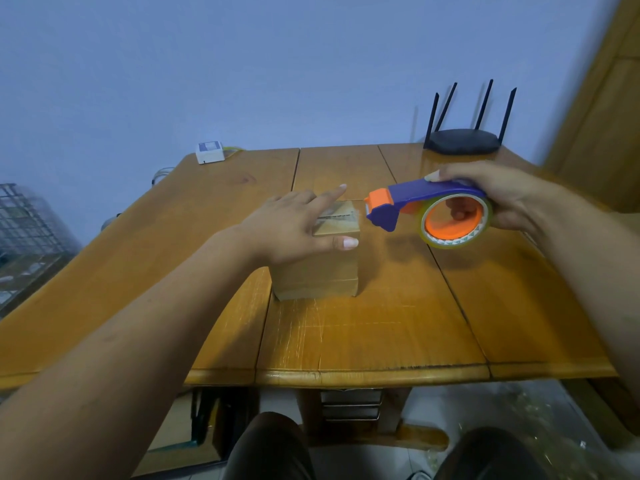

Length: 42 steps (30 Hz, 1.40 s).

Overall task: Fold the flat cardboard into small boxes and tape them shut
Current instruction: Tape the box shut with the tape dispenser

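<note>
One small cardboard box (318, 275) stands upright near the middle of our wooden table (363, 334), its top flaps folded down with a seam running across them. Our left hand (294, 230) lies flat on the box top, fingers straight and spread, the forefinger reaching past the far edge and the thumb laid along the near top edge. Our right hand (509, 199) is wrapped around a blue and orange tape dispenser (415, 195), forefinger stretched along its upper spine and the other fingers hooked through the core of the clear tape roll (453, 220). We hold the dispenser above the table, just right of the box, its orange nose close to the box's far right top corner; we cannot tell whether they touch. At the table's far right sits a black router (462, 142) with four antennas, and at the far left a small white device (209, 152).
</note>
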Each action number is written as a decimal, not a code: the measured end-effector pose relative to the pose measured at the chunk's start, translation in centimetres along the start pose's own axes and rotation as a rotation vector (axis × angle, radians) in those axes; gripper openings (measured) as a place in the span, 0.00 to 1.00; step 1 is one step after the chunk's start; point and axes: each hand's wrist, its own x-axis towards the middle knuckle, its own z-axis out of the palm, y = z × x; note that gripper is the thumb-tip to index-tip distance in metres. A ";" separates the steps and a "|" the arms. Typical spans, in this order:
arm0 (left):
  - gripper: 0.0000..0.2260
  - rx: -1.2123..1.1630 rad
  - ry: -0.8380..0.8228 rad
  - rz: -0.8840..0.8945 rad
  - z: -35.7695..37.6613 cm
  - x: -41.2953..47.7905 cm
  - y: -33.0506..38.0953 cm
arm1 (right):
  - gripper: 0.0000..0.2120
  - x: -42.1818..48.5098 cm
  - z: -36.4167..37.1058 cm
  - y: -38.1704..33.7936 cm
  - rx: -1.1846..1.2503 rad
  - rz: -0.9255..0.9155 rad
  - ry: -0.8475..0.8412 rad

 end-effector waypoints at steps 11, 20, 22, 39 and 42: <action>0.44 -0.029 -0.004 0.009 -0.2 -0.1 0.1 | 0.13 -0.1 -0.5 1.7 0.172 0.058 -0.067; 0.44 -0.036 -0.003 0.019 -0.2 0.0 0.0 | 0.11 -0.1 -0.8 1.3 0.148 0.052 -0.056; 0.44 -0.037 -0.004 0.021 -0.1 0.0 0.0 | 0.13 -0.1 -0.9 1.5 0.158 0.051 -0.048; 0.25 -0.071 0.005 0.082 -0.4 -0.3 0.4 | 0.09 -0.1 0.5 -1.0 -0.247 -0.092 0.000; 0.26 -0.072 0.002 0.079 -0.4 -0.3 0.4 | 0.09 0.0 0.3 -1.3 -0.268 -0.115 0.000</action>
